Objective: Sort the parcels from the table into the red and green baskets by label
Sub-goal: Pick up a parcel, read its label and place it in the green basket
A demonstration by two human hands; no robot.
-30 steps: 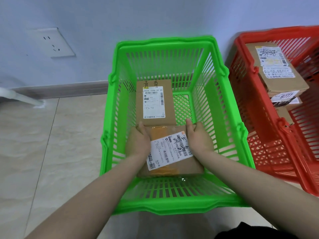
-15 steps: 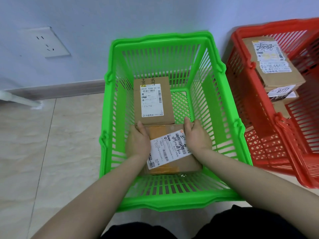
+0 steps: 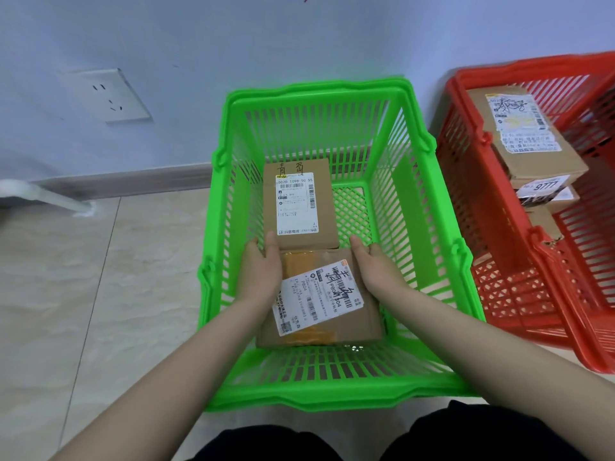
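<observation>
1. Over the last second the parcel [image 3: 322, 294] between the two hands has sunk lower inside the green basket [image 3: 299, 399]. Its far edge now sits just beside the near edge of the second parcel [image 3: 298, 204], which lies right beyond the fingertips.
2. The left hand [image 3: 261, 272] lies flat against the parcel's left side and the right hand [image 3: 377, 271] against its right. The fingers of both are straight and point away from me, pressing inward rather than curling round. Neither hand has let go.
3. I judge the parcel to be at or almost on the basket floor, though I cannot see the contact beneath it. If it is down, this placing is all but done and only the release is left.
4. Materials: both parcels are plain brown cardboard boxes, rectangular and matte. The one between the hands carries glossy amber tape and a white printed label set crooked, with dark handwriting over it.
5. The basket around the hands is bright, smooth moulded plastic with slatted walls and a lattice bottom.
6. Off to the right of the right hand stands the red basket [image 3: 519, 327] of the same make, holding stacked boxes [image 3: 525, 134].
7. Left of the left hand is pale polished floor tile [image 3: 100, 277].
</observation>
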